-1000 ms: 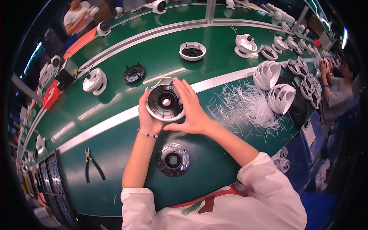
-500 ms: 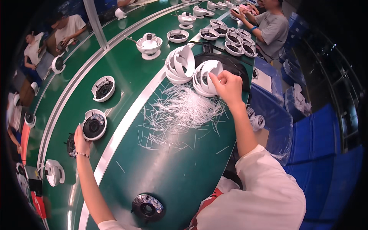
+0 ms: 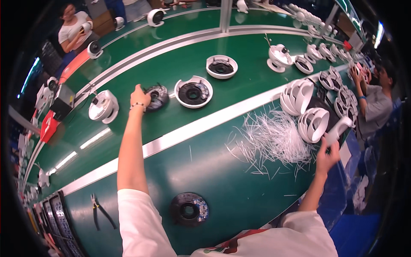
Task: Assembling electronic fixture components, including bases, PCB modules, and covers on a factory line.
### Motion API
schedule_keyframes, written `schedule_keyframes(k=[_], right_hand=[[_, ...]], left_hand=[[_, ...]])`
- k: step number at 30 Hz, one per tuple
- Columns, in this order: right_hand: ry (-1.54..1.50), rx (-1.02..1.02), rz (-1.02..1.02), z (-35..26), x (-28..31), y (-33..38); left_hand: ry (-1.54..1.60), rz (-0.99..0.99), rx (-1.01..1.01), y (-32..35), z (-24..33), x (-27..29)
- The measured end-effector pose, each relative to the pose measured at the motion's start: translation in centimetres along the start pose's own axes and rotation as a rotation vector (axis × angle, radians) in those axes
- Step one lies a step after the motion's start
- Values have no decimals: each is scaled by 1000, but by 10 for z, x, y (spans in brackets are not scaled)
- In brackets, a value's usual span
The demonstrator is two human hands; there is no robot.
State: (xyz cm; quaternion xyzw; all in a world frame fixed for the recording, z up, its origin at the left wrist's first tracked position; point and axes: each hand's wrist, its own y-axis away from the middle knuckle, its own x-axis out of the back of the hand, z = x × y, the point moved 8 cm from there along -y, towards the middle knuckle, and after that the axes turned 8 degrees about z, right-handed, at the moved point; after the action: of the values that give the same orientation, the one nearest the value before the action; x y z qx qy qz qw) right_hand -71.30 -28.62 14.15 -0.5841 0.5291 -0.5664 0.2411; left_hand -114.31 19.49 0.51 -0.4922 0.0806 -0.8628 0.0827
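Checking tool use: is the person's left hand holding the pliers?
No, the left hand rests on a black round part on the belt, while the pliers lie untouched nearer the person.

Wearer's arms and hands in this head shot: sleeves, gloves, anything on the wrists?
Both hands are bare, no gloves. The left hand has a light beaded bracelet at the wrist. The right hand shows nothing on the wrist. Both forearms are uncovered up to short white sleeves; the shirt has a red and dark print on the chest. No cables or markings visible.
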Motion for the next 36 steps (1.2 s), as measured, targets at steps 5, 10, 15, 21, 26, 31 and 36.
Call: schedule_keyframes(k=[5,10,15,21,26,31,36], right_hand=[[-411,273,-61,-143,29,-7],[-909,428,-615,-255,-19,67],[-820,481,-1041,-303,-69,134],[-763,544,-978,-323,-76,103],[-534,615,-1398,-300,-102,138],[-812,369,-1204,-306,-100,113],[-1452,-670,-922,-306,-121,80]], left_hand=[[723,-91,274,29,-36,0],[940,-65,247,116,-44,37],[1293,-13,384,189,-46,92],[1431,50,366,225,-56,135],[1488,14,323,228,-36,143],[1516,36,292,239,-22,147],[1518,14,257,263,-2,132]])
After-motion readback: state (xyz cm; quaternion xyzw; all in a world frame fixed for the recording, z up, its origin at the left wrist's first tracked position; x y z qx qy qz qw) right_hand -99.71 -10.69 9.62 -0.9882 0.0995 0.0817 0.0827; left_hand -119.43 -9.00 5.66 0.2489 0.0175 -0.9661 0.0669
